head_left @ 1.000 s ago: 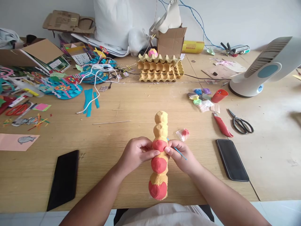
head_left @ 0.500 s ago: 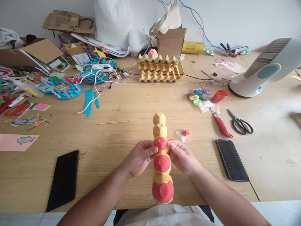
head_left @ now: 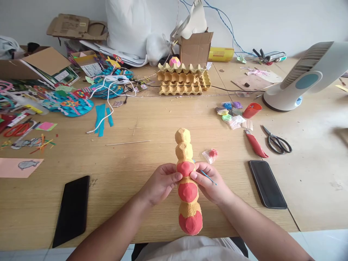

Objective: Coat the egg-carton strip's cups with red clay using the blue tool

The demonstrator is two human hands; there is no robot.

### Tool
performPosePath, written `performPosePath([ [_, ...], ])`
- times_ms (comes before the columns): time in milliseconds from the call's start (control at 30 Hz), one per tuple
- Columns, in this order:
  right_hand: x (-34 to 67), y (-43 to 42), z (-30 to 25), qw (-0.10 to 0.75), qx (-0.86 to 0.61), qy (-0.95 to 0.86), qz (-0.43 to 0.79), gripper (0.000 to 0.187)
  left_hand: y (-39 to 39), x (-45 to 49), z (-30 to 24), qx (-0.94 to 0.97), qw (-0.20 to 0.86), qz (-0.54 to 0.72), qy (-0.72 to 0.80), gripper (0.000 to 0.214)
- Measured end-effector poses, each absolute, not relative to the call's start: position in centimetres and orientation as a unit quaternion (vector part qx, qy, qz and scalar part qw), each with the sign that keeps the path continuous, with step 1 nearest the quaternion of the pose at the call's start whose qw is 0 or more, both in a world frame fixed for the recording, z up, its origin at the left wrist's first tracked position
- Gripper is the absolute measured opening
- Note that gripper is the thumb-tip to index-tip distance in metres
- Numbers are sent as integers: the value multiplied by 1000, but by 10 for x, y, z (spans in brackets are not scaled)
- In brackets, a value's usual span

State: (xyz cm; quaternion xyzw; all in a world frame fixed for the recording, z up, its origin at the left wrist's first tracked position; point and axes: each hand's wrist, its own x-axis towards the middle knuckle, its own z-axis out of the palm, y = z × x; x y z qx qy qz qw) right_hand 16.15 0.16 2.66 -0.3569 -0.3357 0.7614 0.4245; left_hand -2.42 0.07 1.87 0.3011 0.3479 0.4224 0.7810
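Observation:
A strip of yellow egg carton cups points away from me above the table's near edge. Red clay covers three of its cups; the two far cups are bare yellow. My left hand pinches the strip's left side at the third cup, thumb on the edge of the clay. Opposite it, my right hand grips the same cup, its thumb pressing the clay's lower right edge. A thin blue stick juts from between the right hand's fingers. Beyond that hand lies a small clear bag of red clay.
To the right are a black phone, scissors, a red-handled cutter, a red cup and a white fan. A black tablet lies left. Egg trays stack at the back.
My right thumb has shifted left and down onto the red clay. More of the blue stick shows now. The strip has tilted slightly, its near end moving right.

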Motion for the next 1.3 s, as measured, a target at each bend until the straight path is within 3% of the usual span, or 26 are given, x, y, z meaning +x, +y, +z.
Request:
performPosePath([
  [500, 160, 1, 28, 424, -318, -270, 804, 35, 2, -26, 18, 301, 783, 424, 343, 22],
  [1000, 162, 3, 26, 427, -321, -313, 785, 22, 2, -25, 20, 311, 773, 426, 352, 23],
  [1300, 169, 8, 18, 410, -330, -362, 769, 24, 1, -28, 25, 406, 735, 425, 339, 22],
])
